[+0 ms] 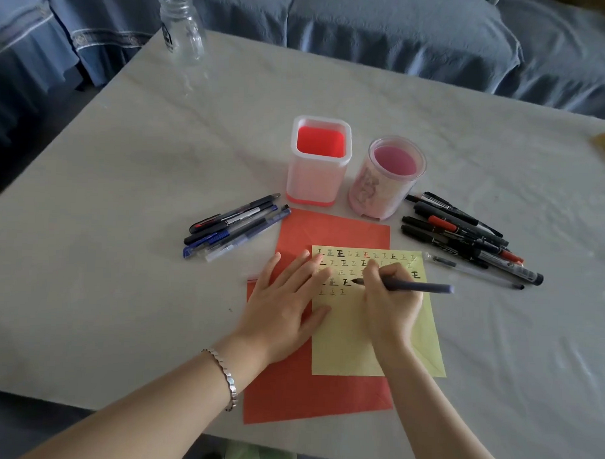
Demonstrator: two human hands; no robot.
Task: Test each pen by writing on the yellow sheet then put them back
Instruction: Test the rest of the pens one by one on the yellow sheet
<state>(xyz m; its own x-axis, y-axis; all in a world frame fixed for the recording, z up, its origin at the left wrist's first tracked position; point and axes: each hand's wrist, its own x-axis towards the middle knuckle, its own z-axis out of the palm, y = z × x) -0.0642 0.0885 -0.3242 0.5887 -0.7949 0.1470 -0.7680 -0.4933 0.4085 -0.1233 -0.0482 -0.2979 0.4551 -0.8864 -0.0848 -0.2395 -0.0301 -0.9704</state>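
A yellow sheet (348,337) lies on a red sheet (302,390), with rows of small written marks across its top. My right hand (387,301) grips a dark pen (415,287) whose tip touches the yellow sheet in the fourth row. My left hand (285,297) lies flat, fingers spread, over the red sheet and the yellow sheet's left edge. Several pens lie in a left pile (232,227) and a right pile (465,238). A square red-and-white pen holder (319,161) and a round pink holder (387,179) stand behind the sheets with nothing in them.
A clear glass jar (182,27) stands at the table's far left corner. A single clear pen (474,271) lies beside the right pile. A blue-covered sofa (369,32) runs behind the white-clothed table (124,188). A silver bracelet (225,377) circles my left wrist.
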